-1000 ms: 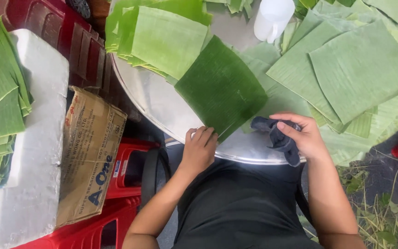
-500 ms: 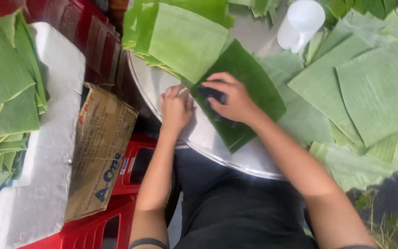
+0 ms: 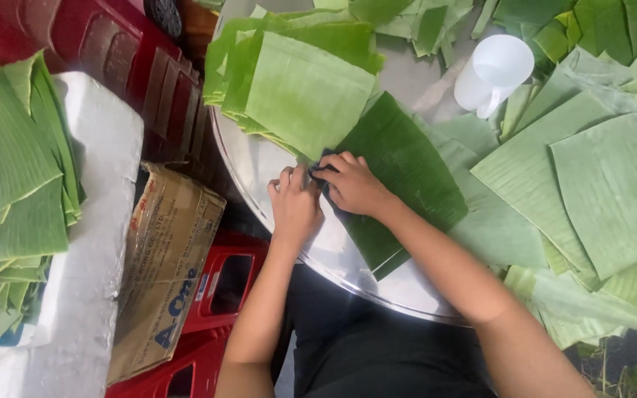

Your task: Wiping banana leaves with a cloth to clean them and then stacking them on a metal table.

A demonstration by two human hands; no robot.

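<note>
A dark green banana leaf piece (image 3: 407,166) lies on a round metal tray (image 3: 259,166). My right hand (image 3: 352,184) presses a dark cloth (image 3: 321,168) onto the leaf's left corner. My left hand (image 3: 294,206) rests flat on the tray beside it, holding down the leaf's edge. A stack of lighter cut leaves (image 3: 300,88) sits just beyond both hands.
Large pale leaf sheets (image 3: 599,177) cover the right side, with a white plastic jug (image 3: 492,74) behind them. At left, cut leaves (image 3: 5,184) lie on a white foam box (image 3: 94,221). A cardboard box (image 3: 167,258) and red plastic stools (image 3: 219,284) stand below.
My right hand slid the cloth from the leaf's near end up to its far left corner. My left hand moved up along the leaf edge with it.
</note>
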